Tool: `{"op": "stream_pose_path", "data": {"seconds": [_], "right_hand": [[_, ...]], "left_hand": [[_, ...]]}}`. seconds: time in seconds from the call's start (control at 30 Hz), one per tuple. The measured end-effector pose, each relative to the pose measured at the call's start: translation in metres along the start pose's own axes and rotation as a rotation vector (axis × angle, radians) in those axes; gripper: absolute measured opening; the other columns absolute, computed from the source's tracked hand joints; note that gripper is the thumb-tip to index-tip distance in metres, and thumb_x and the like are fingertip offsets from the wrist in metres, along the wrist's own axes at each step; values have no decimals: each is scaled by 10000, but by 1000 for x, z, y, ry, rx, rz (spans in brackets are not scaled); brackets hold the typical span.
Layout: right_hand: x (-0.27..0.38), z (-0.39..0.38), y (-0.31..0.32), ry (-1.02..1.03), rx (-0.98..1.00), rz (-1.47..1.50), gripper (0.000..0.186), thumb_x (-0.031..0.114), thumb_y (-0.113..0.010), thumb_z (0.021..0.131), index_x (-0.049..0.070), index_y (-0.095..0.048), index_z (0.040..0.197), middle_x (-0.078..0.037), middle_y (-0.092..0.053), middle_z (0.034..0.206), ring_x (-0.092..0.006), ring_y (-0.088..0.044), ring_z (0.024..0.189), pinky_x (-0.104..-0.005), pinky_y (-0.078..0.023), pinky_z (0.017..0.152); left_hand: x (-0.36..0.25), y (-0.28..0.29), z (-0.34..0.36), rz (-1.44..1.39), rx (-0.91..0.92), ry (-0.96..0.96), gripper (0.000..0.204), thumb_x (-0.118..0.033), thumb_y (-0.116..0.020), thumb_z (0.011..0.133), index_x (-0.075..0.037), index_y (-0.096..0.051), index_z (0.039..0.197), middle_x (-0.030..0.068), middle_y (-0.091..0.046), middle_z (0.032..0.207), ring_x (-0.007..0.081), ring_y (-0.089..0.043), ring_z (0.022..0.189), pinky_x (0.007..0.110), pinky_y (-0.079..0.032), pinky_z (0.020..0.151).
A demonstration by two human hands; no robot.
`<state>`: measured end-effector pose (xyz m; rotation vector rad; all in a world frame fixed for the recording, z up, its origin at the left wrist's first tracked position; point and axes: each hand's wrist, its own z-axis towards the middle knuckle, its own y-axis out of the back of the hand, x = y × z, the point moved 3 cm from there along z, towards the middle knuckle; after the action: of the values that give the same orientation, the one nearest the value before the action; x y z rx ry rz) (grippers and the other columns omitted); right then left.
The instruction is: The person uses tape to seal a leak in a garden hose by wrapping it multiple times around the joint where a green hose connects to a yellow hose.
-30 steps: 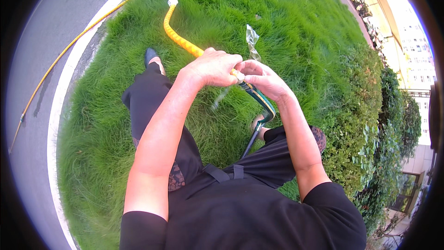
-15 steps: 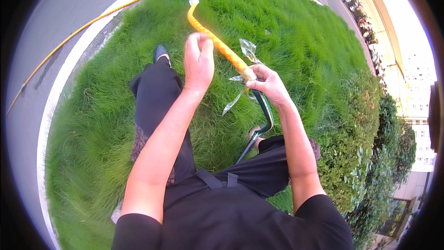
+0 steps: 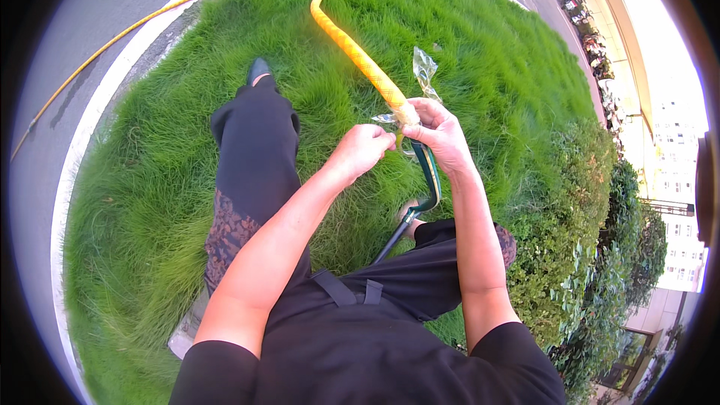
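Observation:
My right hand [image 3: 441,136] grips the joint [image 3: 405,113] at the lower end of a thick yellow hose [image 3: 356,56], where clear film is wrapped round it. My left hand [image 3: 361,151] is closed just below and left of the joint, its fingertips pinched near a small yellow piece; what exactly they hold is too small to tell. Clear plastic strips [image 3: 424,71] stick out around the joint. Below it a dark green hose [image 3: 427,169] with a yellow stripe bends down to a dark straight pipe [image 3: 394,240] between my legs.
Long grass [image 3: 487,52] surrounds me, bordered by a white kerb [image 3: 124,60] and grey road [image 3: 71,45], where a thin yellow hose [image 3: 105,46] lies. Leafy bushes [image 3: 570,247] stand at the right, with a pale building [image 3: 675,217] behind them.
My left hand left the joint, rose beside the yellow hose, then came down to the joint again. My right hand shifted to grip the joint; the yellow hose now runs straighter.

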<state>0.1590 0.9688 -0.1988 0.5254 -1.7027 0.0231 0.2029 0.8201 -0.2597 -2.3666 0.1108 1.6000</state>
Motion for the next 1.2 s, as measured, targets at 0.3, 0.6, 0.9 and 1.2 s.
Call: {"op": "stream_pose_path", "data": {"seconds": [0.3, 0.6, 0.9, 1.2], "right_hand": [[-3, 0, -2, -60, -13, 24, 537, 37, -724, 713, 1, -523, 1210, -90, -645, 1026, -138, -597, 931, -278, -468, 823], [7, -11, -3, -51, -84, -57, 515, 34, -719, 719, 22, -537, 1200, -81, -648, 1015, -134, -603, 898, -270, -470, 803], [10, -22, 2, 119, -41, -80, 563, 126, -681, 806, 11, -465, 1313, -102, -604, 1131, -163, -573, 1001, -318, -461, 873], [21, -35, 15, 192, -412, -49, 154, 123, -574, 904, 6, -659, 956, -27, -626, 954, -97, -567, 849, -243, -445, 768]], "left_hand": [[-11, 14, 4, -139, -148, -286, 137, -139, -519, 920, -38, -605, 887, -19, -566, 754, 58, -493, 705, 215, -389, 632], [-8, 2, 22, -653, -85, -138, 105, -204, -549, 933, -107, -568, 967, -19, -596, 943, 78, -523, 941, 279, -389, 806], [-16, -9, 25, -627, 20, -345, 179, -130, -618, 887, -58, -530, 1025, 12, -599, 999, 112, -560, 954, 268, -444, 854], [-20, -14, 26, -524, 284, -358, 390, -162, -595, 903, -2, -514, 1250, 75, -577, 1171, 141, -539, 1078, 297, -420, 963]]}}
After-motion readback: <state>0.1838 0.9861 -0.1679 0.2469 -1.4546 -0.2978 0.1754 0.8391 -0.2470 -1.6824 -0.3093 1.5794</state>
